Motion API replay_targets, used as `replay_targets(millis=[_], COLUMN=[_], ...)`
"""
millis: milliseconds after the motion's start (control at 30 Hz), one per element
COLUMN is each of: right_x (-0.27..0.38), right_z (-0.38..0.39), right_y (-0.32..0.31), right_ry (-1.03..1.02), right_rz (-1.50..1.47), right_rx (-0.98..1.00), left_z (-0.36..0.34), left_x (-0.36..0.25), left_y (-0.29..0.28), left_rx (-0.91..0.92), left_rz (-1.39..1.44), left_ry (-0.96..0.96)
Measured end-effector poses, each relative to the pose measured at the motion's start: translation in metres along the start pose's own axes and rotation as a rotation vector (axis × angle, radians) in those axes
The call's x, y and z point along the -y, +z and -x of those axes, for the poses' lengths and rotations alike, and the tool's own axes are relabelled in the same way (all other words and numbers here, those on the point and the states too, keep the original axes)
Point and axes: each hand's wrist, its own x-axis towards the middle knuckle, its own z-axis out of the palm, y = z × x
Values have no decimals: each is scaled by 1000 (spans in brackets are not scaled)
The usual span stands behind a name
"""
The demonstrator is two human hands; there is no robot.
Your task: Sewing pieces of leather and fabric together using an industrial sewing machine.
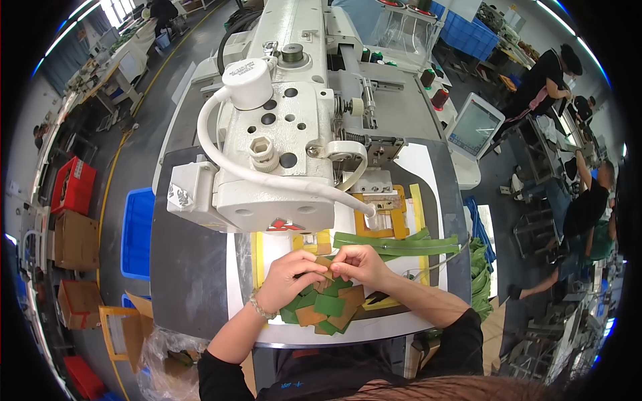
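Note:
My left hand (294, 274), with a bracelet at the wrist, and my right hand (358, 266) pinch a small tan piece (324, 261) between their fingertips. Below them lies a pile of green and tan square pieces (329, 306) on the white work plate (241, 301). Green zipper strips (418, 247) lie just beyond my right hand. Yellow template frames (398, 227) sit under the head of a large white sewing machine (267, 187), whose body hides part of them.
A screen (475, 127) and thread cones (438, 100) stand right of the machine. Green fabric (480, 287) hangs at the table's right. Blue bins (137, 234), red crates (70, 187) and boxes line the left. Several co-workers (585, 207) are at benches on the right.

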Motion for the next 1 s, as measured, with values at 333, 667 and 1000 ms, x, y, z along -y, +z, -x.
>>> replay_targets(millis=[333,667,1000], right_x=[0,5,3], right_z=[-1,0,2], right_y=[8,9,7], right_ry=[-136,-136,-124], right_rz=[25,128,93], right_rx=[-37,-59,-42], left_z=[1,4,4], left_x=[1,4,7], left_y=[8,15,19], left_rx=[-86,-186,-187], left_rz=[250,370,364], left_ry=[-221,-214,-198])
